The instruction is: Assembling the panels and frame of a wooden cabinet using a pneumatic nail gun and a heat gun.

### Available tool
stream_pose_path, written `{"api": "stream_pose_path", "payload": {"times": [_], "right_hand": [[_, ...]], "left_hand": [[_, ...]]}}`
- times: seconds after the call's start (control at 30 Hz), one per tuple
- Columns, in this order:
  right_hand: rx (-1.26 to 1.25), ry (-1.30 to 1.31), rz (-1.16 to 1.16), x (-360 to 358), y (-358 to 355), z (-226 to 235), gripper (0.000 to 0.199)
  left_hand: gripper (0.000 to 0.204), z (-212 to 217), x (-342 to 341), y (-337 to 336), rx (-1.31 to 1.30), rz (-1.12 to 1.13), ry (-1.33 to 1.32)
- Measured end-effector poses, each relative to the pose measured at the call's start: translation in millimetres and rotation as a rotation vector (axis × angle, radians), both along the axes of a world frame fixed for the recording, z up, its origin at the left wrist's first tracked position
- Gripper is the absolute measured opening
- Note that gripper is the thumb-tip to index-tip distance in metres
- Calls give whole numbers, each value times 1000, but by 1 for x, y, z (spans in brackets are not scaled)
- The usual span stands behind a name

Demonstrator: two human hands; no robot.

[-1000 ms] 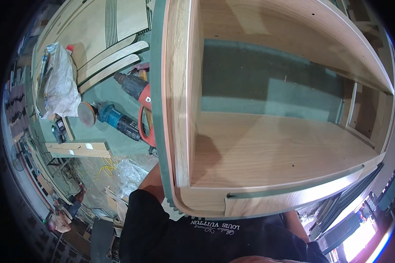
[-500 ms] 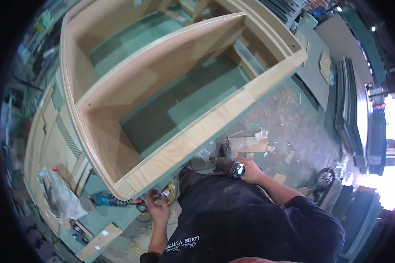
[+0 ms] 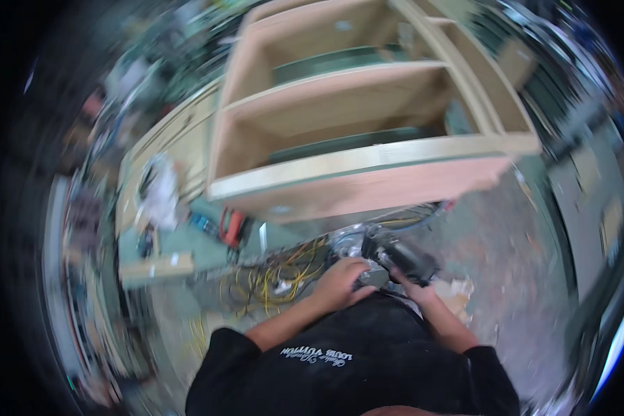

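- Position: a dark power tool point(image 3: 412, 258) is held in front of the person's body, off the table point(image 3: 204, 251) and on the person's side of its near edge.
- Long axis: the tool's body slants from far left to near right, crossing above the gap between the hands.
- Right hand point(image 3: 416, 290): nearer to the tool's body; it grips the tool from below, at the near-right side.
- Left hand point(image 3: 343, 281): thumb and fingers close around a grey block point(image 3: 374, 276), which lies left of the right hand and on the near side of the tool.
- Key relation: block and tool are close together; whether they are joined or apart cannot be determined.
- Surroundings: the wooden cabinet point(image 3: 305, 168) stands beyond the hands, its long front rail roughly crosswise. A blue tool point(image 3: 202, 223) and a red tool point(image 3: 233, 227) lie left of it on the table, inside the near edge. Yellow cord point(image 3: 256, 283) lies past that edge, left of the hands.
- Limits: motion blur softens the view; the right fingers are largely hidden by the tool, and its tip is indistinct. The cabinet's far end is hard to read.
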State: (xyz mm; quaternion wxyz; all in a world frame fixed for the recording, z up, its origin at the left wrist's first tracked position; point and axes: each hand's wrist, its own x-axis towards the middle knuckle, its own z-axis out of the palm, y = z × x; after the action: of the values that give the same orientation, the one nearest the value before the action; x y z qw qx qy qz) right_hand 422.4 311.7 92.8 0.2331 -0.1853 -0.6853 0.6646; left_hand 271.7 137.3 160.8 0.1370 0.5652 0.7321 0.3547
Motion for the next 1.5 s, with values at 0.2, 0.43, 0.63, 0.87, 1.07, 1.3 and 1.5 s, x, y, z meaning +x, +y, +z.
{"api": "stream_pose_path", "payload": {"times": [0.2, 0.43, 0.63, 0.87, 1.07, 1.3, 1.5], "right_hand": [[-669, 455, 376, -44, -16, 89, 55], [-661, 238, 624, -98, -83, 107, 47], [358, 89, 1021, -150, -119, 158, 40], [1061, 184, 680, -201, -67, 193, 59], [1374, -161, 296, -246, -34, 189, 86], [1328, -475, 447, -280, -34, 192, 83], [1249, -624, 479, -292, -38, 195, 79]], "left_hand": [[68, 35, 51, -11, 74, 386, 261], [68, 61, 70, -50, 74, 911, 309], [50, 43, 44, -133, 89, 1258, 148], [38, 7, -51, -256, -305, 1610, 107], [26, -55, -200, -369, -724, 1573, 52], [32, -110, -337, -453, -800, 1553, 146], [39, -137, -370, -458, -826, 1511, 98]]}}
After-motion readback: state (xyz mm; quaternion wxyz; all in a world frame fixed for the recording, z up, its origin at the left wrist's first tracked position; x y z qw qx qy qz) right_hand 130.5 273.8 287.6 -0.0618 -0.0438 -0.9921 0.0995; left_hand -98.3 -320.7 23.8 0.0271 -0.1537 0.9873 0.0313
